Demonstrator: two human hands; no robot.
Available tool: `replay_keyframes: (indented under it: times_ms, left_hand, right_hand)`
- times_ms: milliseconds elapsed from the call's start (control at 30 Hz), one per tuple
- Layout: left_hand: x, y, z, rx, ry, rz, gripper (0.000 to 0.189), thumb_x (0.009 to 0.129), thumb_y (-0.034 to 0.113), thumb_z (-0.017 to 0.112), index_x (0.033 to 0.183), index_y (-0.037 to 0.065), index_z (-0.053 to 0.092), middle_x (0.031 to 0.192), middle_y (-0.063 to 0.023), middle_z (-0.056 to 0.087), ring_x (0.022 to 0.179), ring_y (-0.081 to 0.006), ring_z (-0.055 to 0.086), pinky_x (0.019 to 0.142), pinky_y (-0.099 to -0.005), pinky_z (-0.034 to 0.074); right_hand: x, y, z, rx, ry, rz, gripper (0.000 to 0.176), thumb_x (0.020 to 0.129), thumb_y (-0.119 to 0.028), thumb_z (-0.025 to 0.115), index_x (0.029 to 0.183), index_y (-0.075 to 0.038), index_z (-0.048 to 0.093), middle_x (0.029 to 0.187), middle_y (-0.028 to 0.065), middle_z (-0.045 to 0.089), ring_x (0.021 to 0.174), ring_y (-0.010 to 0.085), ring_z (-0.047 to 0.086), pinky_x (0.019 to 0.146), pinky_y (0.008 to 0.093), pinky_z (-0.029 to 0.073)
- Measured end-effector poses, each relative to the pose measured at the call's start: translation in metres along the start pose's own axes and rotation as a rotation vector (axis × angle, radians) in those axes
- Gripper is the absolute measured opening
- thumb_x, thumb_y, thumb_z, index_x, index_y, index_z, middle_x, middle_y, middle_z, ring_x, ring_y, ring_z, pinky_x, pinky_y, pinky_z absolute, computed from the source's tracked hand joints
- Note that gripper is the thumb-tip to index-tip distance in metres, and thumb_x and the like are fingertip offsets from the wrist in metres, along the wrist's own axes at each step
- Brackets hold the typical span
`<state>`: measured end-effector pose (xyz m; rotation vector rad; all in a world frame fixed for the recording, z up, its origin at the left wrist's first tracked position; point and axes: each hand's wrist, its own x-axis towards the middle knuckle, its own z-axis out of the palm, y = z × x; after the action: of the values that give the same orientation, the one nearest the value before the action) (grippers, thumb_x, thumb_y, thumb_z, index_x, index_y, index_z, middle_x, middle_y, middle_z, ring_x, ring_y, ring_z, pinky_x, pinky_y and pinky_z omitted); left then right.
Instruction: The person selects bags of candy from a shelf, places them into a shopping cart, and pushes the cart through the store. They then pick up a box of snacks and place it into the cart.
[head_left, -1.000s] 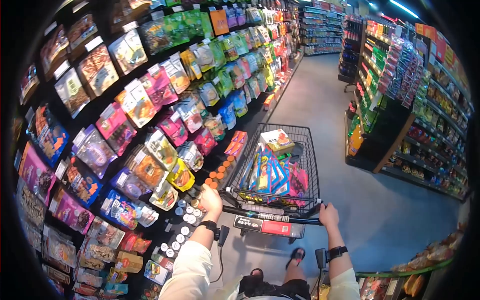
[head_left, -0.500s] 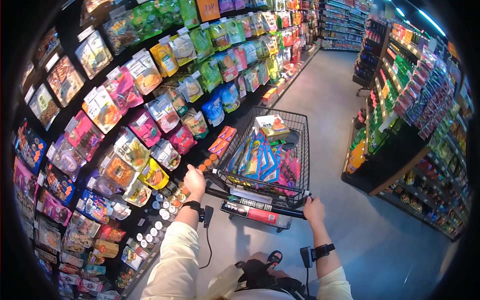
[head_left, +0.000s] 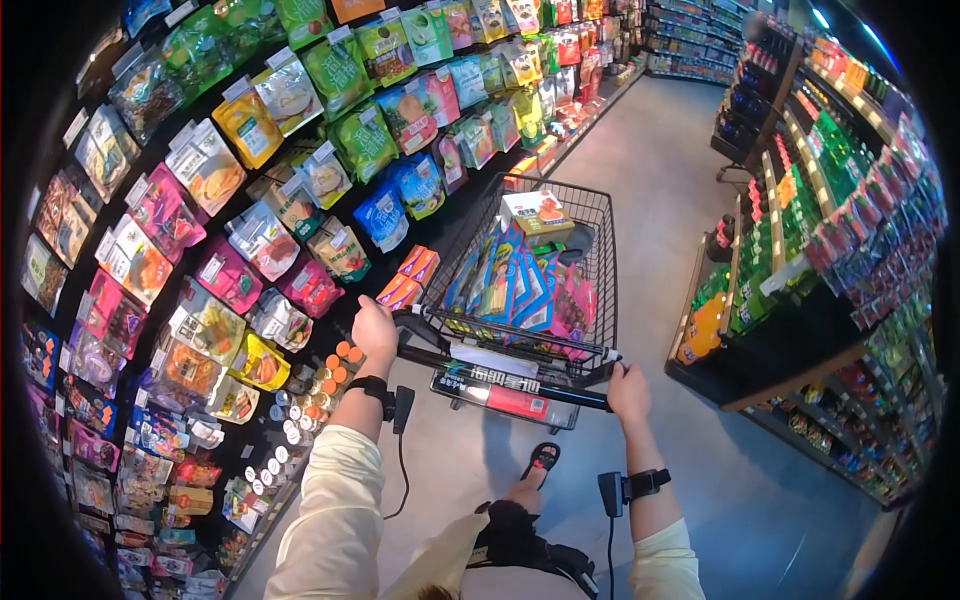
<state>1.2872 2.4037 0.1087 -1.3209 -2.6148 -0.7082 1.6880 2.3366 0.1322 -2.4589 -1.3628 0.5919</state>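
Note:
A black wire shopping cart stands in front of me, its handle crossing between my arms. My left hand is closed at the left end of the handle. Around its right end, my right hand is wrapped. In the basket lie blue-and-pink packages, a bright pink package and a white-and-yellow box toward the far end. On the rack below the basket is a red-and-white package, partly hidden by the handle.
Hanging snack pouches fill the wall rack on the left, with small lidded jars low down near my left arm. On the right stands a shelf unit with a dark base and green packages. Grey floor runs ahead between them.
The cart and I have moved forward along the aisle, so the racks shift back past me. One sandaled foot has stepped forward. Both hands stay on the handle.

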Motion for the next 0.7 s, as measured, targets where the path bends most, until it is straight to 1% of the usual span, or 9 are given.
replay_keyframes:
  times_ms: [67,133,233,367,467,533,600,667,700]
  left_hand:
    - [0.016,0.025,0.016,-0.023,0.015,0.03,0.018,0.082,0.018,0.053,0.087,0.001,0.048,0.068,-0.0191,0.062,0.067,-0.0366,0.063,0.059,-0.046,0.05]
    - [0.029,0.053,0.027,-0.018,-0.017,0.018,0.019,0.082,0.018,0.054,0.088,0.002,0.047,0.071,-0.0194,0.063,0.069,-0.0364,0.063,0.061,-0.0458,0.05]
    - [0.052,0.095,0.054,-0.026,-0.071,-0.03,0.019,0.084,0.02,0.051,0.089,0.002,0.048,0.075,-0.0206,0.064,0.073,-0.0366,0.063,0.063,-0.0461,0.05]
    - [0.081,0.142,0.082,-0.022,-0.064,0.023,0.019,0.085,0.02,0.05,0.088,0.001,0.048,0.074,-0.021,0.064,0.071,-0.0371,0.063,0.062,-0.0464,0.05]
    - [0.101,0.175,0.113,-0.028,-0.061,0.026,0.019,0.085,0.019,0.05,0.088,0.001,0.048,0.074,-0.0217,0.063,0.071,-0.0377,0.063,0.062,-0.047,0.05]
    - [0.113,0.203,0.118,-0.019,-0.094,-0.011,0.018,0.085,0.018,0.049,0.088,0.0,0.049,0.076,-0.0222,0.063,0.072,-0.038,0.063,0.062,-0.0479,0.05]
    - [0.124,0.227,0.131,-0.028,-0.097,0.006,0.018,0.085,0.018,0.05,0.088,0.001,0.049,0.076,-0.0222,0.063,0.073,-0.0383,0.063,0.062,-0.0484,0.05]
    - [0.139,0.246,0.153,-0.024,-0.058,0.019,0.018,0.084,0.019,0.05,0.088,0.001,0.049,0.075,-0.0217,0.063,0.072,-0.0387,0.062,0.062,-0.0484,0.049]
    - [0.143,0.263,0.153,-0.062,-0.055,-0.006,0.017,0.084,0.019,0.05,0.087,0.002,0.05,0.074,-0.0211,0.063,0.073,-0.0388,0.062,0.063,-0.0486,0.049]
  right_hand:
    - [0.033,-0.009,-0.005,0.016,0.016,0.001,0.039,0.089,-0.035,0.048,0.097,0.001,0.057,0.094,0.0264,0.062,0.092,0.0423,0.058,0.079,0.0485,0.046]
    - [0.063,-0.012,-0.008,0.023,0.036,0.014,0.038,0.089,-0.034,0.048,0.096,0.002,0.057,0.093,0.0264,0.062,0.092,0.0423,0.058,0.078,0.0484,0.046]
    - [0.11,-0.016,-0.016,0.007,0.007,-0.006,0.037,0.089,-0.035,0.048,0.098,0.0,0.055,0.092,0.0253,0.062,0.09,0.0412,0.059,0.076,0.0492,0.047]
    - [0.163,-0.031,-0.028,0.018,0.028,0.016,0.036,0.089,-0.034,0.048,0.097,0.0,0.055,0.092,0.0251,0.062,0.089,0.0406,0.06,0.076,0.049,0.047]
    - [0.207,-0.038,-0.037,-0.028,0.023,0.027,0.036,0.089,-0.034,0.047,0.096,0.0,0.056,0.092,0.0249,0.062,0.088,0.0408,0.06,0.075,0.0493,0.047]
    - [0.232,-0.046,-0.046,-0.002,0.034,0.039,0.035,0.089,-0.033,0.048,0.095,0.0,0.056,0.091,0.0252,0.062,0.088,0.0413,0.06,0.076,0.0495,0.047]
    - [0.263,-0.049,-0.047,-0.017,0.045,0.03,0.035,0.089,-0.033,0.048,0.095,0.001,0.056,0.09,0.0252,0.063,0.088,0.0413,0.06,0.076,0.0496,0.047]
    - [0.294,-0.055,-0.053,-0.032,0.063,0.015,0.035,0.089,-0.033,0.048,0.095,0.001,0.056,0.089,0.0251,0.063,0.087,0.0414,0.06,0.076,0.0497,0.047]
    - [0.309,-0.059,-0.057,-0.033,0.057,0.015,0.035,0.089,-0.033,0.048,0.095,0.001,0.056,0.088,0.0249,0.063,0.087,0.0414,0.06,0.075,0.0498,0.047]
